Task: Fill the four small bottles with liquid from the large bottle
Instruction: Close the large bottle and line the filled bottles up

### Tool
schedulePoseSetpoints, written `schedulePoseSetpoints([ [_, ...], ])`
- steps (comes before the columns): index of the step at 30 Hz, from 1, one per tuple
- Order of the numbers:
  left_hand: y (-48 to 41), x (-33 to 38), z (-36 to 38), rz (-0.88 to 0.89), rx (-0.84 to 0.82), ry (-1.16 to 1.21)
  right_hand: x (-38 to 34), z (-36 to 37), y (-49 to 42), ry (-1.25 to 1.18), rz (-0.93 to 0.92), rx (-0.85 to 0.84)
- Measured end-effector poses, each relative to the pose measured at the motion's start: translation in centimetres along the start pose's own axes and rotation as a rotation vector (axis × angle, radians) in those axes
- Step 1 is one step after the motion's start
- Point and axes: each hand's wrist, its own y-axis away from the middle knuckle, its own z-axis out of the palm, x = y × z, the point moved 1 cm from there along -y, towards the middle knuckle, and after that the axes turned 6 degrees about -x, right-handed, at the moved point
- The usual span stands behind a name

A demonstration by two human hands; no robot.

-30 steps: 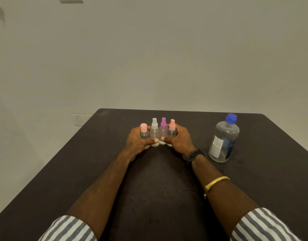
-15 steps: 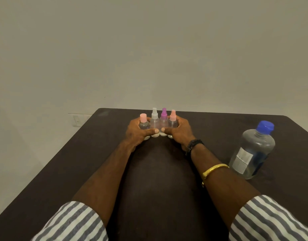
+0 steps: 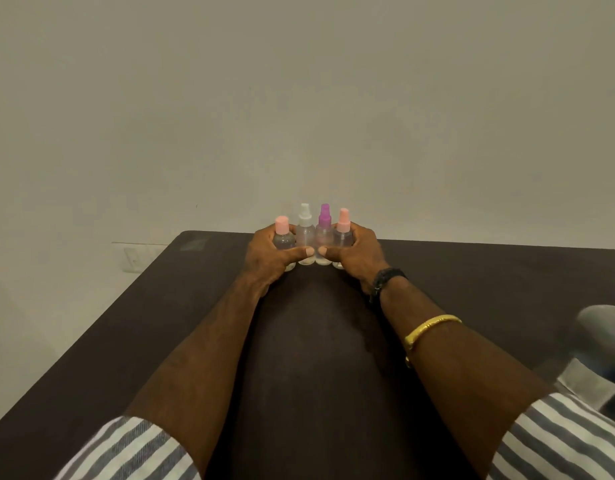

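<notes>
Head view: four small bottles (image 3: 313,239) in a tight row at 12 o'clock on the dark table (image 3: 507,282), upright and capped, cupped between left hand (image 3: 268,259) and right hand (image 3: 359,259), fingers curled around the outer bottles and thumbs almost meeting in front. Compared with half a second ago, same grip and same row, but large bottle (image 3: 600,355) now slid to the frame edge at 4 o'clock, blurred and half cut off, probably only from head turning. Filling judged not yet begun: caps on, large bottle untouched and well apart.
</notes>
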Motion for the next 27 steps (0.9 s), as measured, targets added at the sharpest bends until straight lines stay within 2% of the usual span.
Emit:
schedulePoseSetpoints([
  [10,-4.6,-1.9,-0.6,0.015,0.012,-0.006,0.1,0.9,-3.5,0.049,-0.015,0.038],
  [19,-4.4,-2.0,-0.5,0.015,0.017,-0.022,0.2,1.1,-3.5,0.057,0.000,0.039],
  [24,-3.7,-1.5,-0.5,0.056,0.122,-0.169,-0.1,0.7,-2.5,-0.014,-0.010,0.043],
  [27,-3.1,-1.7,-0.6,0.058,0.175,-0.239,-0.3,0.8,-1.8,-0.025,-0.008,0.106],
])
